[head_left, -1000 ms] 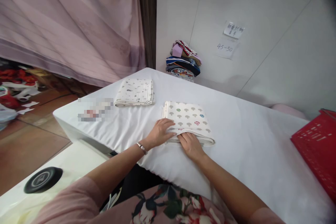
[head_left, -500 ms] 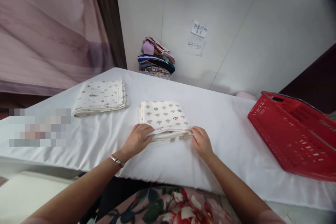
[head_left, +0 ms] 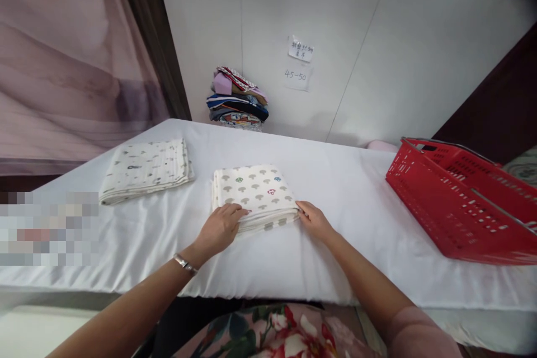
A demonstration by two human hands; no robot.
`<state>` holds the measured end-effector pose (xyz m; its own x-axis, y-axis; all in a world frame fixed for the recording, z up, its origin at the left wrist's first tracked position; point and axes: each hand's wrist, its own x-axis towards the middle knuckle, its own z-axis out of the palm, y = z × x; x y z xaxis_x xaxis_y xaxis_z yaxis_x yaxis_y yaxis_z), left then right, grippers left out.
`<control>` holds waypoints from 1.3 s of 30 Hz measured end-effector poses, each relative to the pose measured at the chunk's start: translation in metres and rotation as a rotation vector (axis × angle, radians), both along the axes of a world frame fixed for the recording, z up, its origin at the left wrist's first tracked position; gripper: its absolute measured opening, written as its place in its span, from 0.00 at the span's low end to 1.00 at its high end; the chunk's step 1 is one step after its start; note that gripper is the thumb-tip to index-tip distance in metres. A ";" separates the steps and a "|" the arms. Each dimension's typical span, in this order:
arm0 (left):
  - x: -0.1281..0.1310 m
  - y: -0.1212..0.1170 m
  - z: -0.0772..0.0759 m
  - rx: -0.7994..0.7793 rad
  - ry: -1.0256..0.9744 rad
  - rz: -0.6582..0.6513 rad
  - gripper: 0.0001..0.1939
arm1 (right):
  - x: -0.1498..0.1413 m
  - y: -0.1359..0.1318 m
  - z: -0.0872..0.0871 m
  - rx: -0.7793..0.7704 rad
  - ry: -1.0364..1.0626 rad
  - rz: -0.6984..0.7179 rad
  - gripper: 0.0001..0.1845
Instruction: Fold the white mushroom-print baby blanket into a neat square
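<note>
We take the folded mushroom-print cloth as dial centre, lying flat on the white-draped table before us, 12 o'clock pointing away. Our hands are apart: the left hand touches its near edge at 7 o'clock, grip undetermined because the thumb is hidden; the right hand pinches the corner at 4 o'clock. Step in hand, we judge: squaring the near-side layers. These look slightly uneven, so the next move calls for light, level tension between both hands. A second folded printed cloth lies at 9 o'clock, apart. Writing: on the wall at 1 o'clock, the lower paper note reads "45-50"; the upper paper note bears handwritten Chinese characters too small for us to transcribe reliably. The red plastic basket, 3 o'clock, shows no legible brand.
</note>
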<state>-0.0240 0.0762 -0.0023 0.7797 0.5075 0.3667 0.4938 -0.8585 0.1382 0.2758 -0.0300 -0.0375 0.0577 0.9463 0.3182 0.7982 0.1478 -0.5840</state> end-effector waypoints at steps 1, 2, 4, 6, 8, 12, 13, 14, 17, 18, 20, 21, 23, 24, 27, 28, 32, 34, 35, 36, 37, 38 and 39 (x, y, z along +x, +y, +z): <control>0.004 -0.001 0.002 0.005 0.006 -0.001 0.20 | 0.000 0.001 0.001 -0.006 0.003 0.002 0.20; 0.010 -0.001 0.004 0.009 0.012 -0.006 0.20 | 0.000 0.001 0.001 -0.011 0.009 0.001 0.20; 0.023 -0.002 0.008 0.011 0.026 -0.016 0.20 | 0.000 0.003 0.000 -0.013 0.036 -0.009 0.20; 0.039 -0.003 0.010 0.002 0.051 -0.025 0.20 | 0.000 0.005 -0.001 -0.004 0.068 -0.018 0.19; 0.055 -0.002 0.012 -0.003 0.094 -0.032 0.20 | 0.000 0.006 -0.003 0.004 0.081 -0.025 0.20; 0.091 0.000 0.014 0.036 0.171 -0.087 0.20 | -0.002 0.008 -0.003 -0.027 0.032 -0.064 0.21; 0.100 0.000 0.015 0.049 0.186 -0.114 0.19 | -0.003 0.008 -0.002 -0.042 0.010 -0.085 0.21; 0.108 0.001 0.016 0.063 0.199 -0.138 0.18 | -0.004 0.009 -0.001 -0.055 -0.015 -0.108 0.21; 0.130 0.001 0.018 0.088 0.229 -0.174 0.14 | -0.007 0.009 -0.001 -0.075 -0.078 -0.173 0.19; 0.135 0.001 0.018 0.090 0.237 -0.173 0.13 | -0.008 0.008 -0.001 -0.078 -0.094 -0.193 0.18; 0.143 0.001 0.018 0.082 0.258 -0.167 0.10 | -0.010 0.008 -0.002 -0.084 -0.123 -0.226 0.17; 0.146 0.001 0.018 0.073 0.266 -0.159 0.09 | -0.011 0.008 -0.002 -0.087 -0.140 -0.242 0.17; 0.150 0.001 0.017 0.045 0.268 -0.135 0.08 | -0.013 0.008 -0.002 -0.090 -0.188 -0.275 0.18; 0.151 0.001 0.016 0.027 0.263 -0.124 0.08 | -0.014 0.008 -0.002 -0.090 -0.220 -0.289 0.18; 0.152 0.000 0.014 -0.007 0.244 -0.100 0.10 | -0.014 0.009 -0.002 -0.099 -0.317 -0.305 0.19; 0.151 0.000 0.013 -0.009 0.241 -0.096 0.11 | -0.014 0.009 -0.003 -0.103 -0.331 -0.301 0.18; 0.149 -0.001 0.011 0.011 0.244 -0.104 0.14 | -0.013 0.009 -0.006 -0.106 -0.262 -0.286 0.16; 0.149 -0.002 0.010 0.017 0.243 -0.109 0.15 | -0.012 0.009 -0.006 -0.100 -0.230 -0.284 0.16; 0.149 -0.002 0.009 0.017 0.242 -0.111 0.16 | -0.012 0.009 -0.005 -0.093 -0.226 -0.285 0.15; 0.149 -0.002 0.009 0.016 0.242 -0.113 0.17 | -0.012 0.009 -0.004 -0.083 -0.229 -0.285 0.15; 0.150 -0.002 0.009 0.018 0.242 -0.115 0.17 | -0.012 0.010 -0.003 -0.073 -0.234 -0.286 0.15; 0.150 -0.003 0.008 0.021 0.245 -0.123 0.17 | -0.011 0.010 -0.002 -0.066 -0.242 -0.286 0.15; 0.150 -0.003 0.009 0.027 0.252 -0.137 0.17 | -0.010 0.011 -0.002 -0.067 -0.251 -0.286 0.14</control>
